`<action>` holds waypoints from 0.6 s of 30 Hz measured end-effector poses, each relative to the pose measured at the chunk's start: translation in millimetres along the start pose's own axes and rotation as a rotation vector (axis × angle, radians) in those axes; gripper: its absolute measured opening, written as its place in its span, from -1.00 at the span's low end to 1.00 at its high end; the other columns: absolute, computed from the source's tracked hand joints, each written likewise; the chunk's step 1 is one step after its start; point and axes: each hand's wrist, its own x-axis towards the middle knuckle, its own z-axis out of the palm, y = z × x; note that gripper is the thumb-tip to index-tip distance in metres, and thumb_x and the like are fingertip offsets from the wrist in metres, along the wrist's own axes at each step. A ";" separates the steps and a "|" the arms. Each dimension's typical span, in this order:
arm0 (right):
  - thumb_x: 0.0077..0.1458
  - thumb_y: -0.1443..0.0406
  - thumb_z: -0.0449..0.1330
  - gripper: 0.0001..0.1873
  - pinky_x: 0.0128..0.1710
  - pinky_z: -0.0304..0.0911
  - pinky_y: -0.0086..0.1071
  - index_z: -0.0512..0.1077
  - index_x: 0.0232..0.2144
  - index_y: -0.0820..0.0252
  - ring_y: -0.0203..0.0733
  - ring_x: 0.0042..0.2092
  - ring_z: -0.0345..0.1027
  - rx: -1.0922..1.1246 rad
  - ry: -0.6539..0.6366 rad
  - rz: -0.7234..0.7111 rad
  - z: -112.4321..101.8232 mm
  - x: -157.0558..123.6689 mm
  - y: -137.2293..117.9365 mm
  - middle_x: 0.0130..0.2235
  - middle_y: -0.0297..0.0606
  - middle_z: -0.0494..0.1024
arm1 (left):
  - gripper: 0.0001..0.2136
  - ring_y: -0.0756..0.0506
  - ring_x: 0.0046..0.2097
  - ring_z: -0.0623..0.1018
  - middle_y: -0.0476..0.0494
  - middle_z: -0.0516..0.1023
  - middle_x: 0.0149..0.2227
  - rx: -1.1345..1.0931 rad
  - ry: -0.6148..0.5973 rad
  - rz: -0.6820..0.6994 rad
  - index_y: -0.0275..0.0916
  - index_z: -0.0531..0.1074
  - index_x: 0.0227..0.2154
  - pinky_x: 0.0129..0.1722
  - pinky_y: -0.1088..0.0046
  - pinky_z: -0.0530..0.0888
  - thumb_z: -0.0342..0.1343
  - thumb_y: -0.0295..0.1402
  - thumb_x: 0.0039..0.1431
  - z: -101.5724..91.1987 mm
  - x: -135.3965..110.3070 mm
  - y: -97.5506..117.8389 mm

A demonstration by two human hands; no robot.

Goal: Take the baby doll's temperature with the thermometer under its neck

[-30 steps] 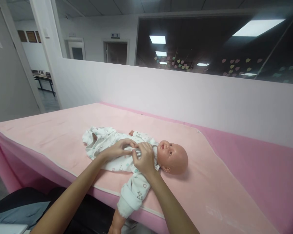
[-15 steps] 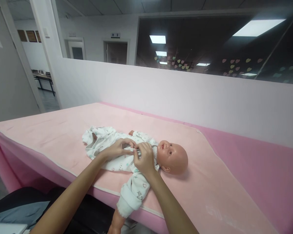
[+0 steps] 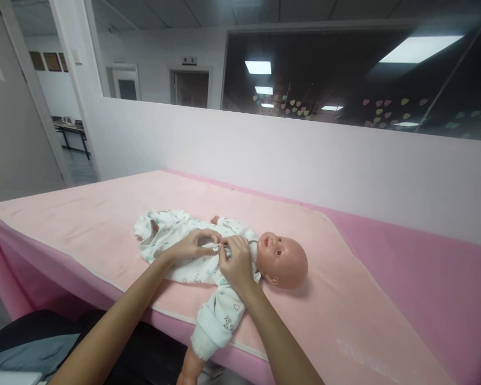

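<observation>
A baby doll [image 3: 285, 260] lies face up with its head to the right, dressed in white printed baby clothes [image 3: 200, 271]. At the chest, my left hand [image 3: 195, 245] pinches the front edge of the garment between thumb and fingers. Close against it, my right hand [image 3: 236, 260] grips the same edge from the head side. A small round snap button [image 3: 215, 248] shows by the left thumb. The doll's near arm [image 3: 192, 366] hangs past the table edge, its sleeve [image 3: 218, 315] bunched up. Its far hand [image 3: 215, 220] pokes out of the other sleeve.
A pale pink mat [image 3: 104, 224] covers the table over a darker pink cloth [image 3: 436, 267]. Behind it stands a white half wall [image 3: 264, 144] with a window above. A doorway at the left shows a desk [image 3: 70, 128]. My lap [image 3: 36, 342] is below the near edge.
Both hands stay at the doll's chest with almost no movement. The snap button by my left thumb now shows more plainly. The view has shifted very slightly.
</observation>
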 end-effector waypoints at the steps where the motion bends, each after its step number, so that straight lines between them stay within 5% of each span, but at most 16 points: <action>1: 0.04 0.38 0.03 -0.91 -0.21 0.11 -0.29 0.30 -0.47 0.15 -0.18 -0.31 0.26 0.005 0.005 0.005 -0.3 0.0 -0.4 -0.41 -0.29 0.44 | -0.87 -0.13 -0.09 0.43 -0.13 0.46 -0.20 -0.010 -0.004 0.003 -0.26 0.38 -0.37 -0.03 0.31 0.34 0.18 -0.39 -0.01 -0.4 -0.4 0.8; 18: -0.11 0.38 0.08 -0.85 -0.15 0.08 -0.28 0.33 -0.39 0.16 -0.15 -0.24 0.26 -0.056 -0.029 -0.042 -1.2 2.3 -0.1 -0.35 -0.28 0.44 | -0.85 -0.11 -0.16 0.43 -0.11 0.44 -0.26 -0.016 0.057 -0.018 -0.26 0.41 -0.33 -0.10 0.36 0.35 0.12 -0.29 0.06 0.4 0.1 2.9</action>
